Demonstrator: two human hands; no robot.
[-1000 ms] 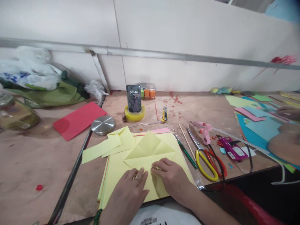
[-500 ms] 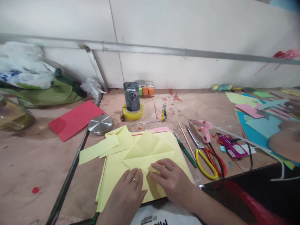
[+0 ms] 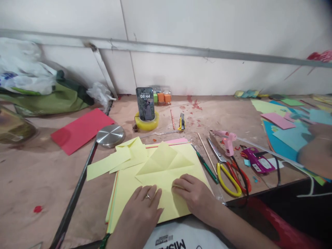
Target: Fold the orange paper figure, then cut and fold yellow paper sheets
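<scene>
A pale yellow sheet of paper (image 3: 166,157) with crossing creases and a pointed top is folded on a stack of coloured paper (image 3: 168,209). My left hand (image 3: 142,209), a ring on one finger, lies flat over the sheet's lower left part with its fingers stretched out. On the lower right part, my right hand (image 3: 194,195) has its fingers bent and pressed together at the paper's near edge. Its fingertips are partly hidden. More yellow paper pieces (image 3: 132,152) overlap the stack's upper left corner.
Scissors (image 3: 228,173), a green pen (image 3: 206,167), a wooden stick (image 3: 207,154) and a pink glue gun (image 3: 228,141) lie right of the stack. A phone (image 3: 145,103) stands in a tape roll (image 3: 147,122) behind it. Left are a metal disc (image 3: 110,135) and red paper (image 3: 83,129). Another person's arm (image 3: 315,152) shows far right.
My right hand has slid to the right along the paper, and its fingers have drawn closer together. My left hand stays flat in nearly the same place.
</scene>
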